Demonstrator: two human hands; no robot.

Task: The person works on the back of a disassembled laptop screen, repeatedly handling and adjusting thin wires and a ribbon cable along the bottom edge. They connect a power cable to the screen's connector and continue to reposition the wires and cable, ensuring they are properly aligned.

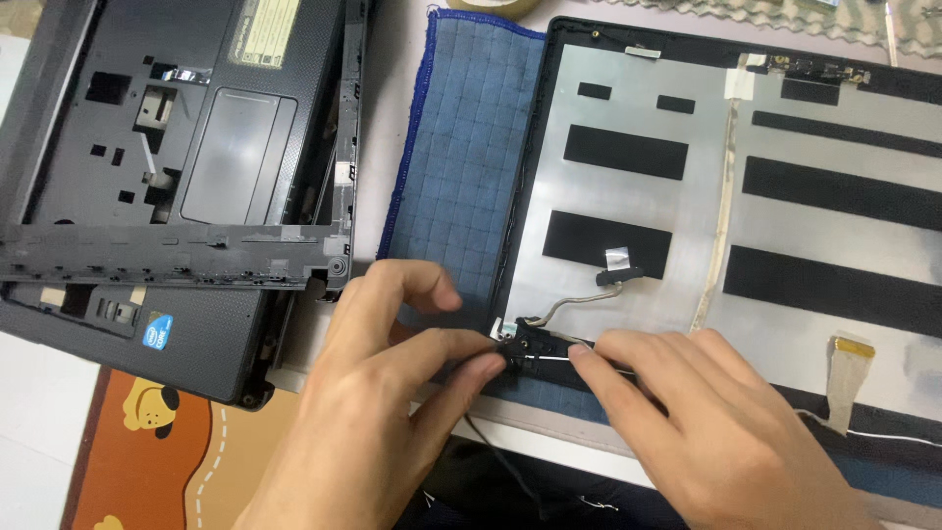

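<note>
Head view: left hand (378,393) pinches a black cable connector (512,345) between thumb and forefinger at the lower-left corner of the laptop lid back cover (628,186), which lies inner side up on a blue cloth (461,147). Right hand (706,422) presses fingertips on the wire beside it, steadying. A pale rectangular label (265,29) sits atop the stripped palmrest frame (186,147), a small blue square sticker (157,332) at its lower edge.

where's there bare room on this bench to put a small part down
Freest patch: the blue cloth between the dark laptop base and the silver screen lid. The lid's foil between the black strips also looks open. Crowded: the lid's near corner, where the left hand and right hand pinch cables.
</note>
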